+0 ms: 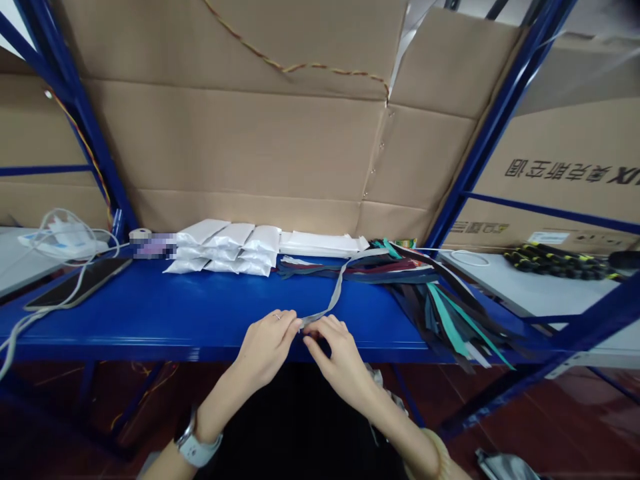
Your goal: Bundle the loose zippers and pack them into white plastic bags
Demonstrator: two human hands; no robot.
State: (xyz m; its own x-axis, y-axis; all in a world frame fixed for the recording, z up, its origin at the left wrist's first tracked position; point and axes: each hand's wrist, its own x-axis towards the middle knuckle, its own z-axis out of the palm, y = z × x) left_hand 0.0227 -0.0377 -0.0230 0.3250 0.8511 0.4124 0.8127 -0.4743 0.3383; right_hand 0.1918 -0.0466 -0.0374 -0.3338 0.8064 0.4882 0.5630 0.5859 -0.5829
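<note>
My left hand (pixel 265 347) and my right hand (pixel 337 357) meet above the front edge of a blue steel shelf (pixel 150 313). Their fingertips pinch the lower end of a long grey zipper (pixel 336 287). From there the zipper arcs up and back to a heap of zippers in black, teal and dark red (pixel 450 313). That heap spreads over the shelf's right side, and several zippers hang past its front edge. A watch (pixel 197 445) sits on my left wrist, and a ring shows on one of that hand's fingers.
White packets (pixel 225 243) stand stacked at the back of the shelf, beside a pixelated label and a tape roll (pixel 140 235). A dark tablet (pixel 77 283) and white cables (pixel 65 240) lie at left. Cardboard sheets (pixel 225 140) back the blue rack.
</note>
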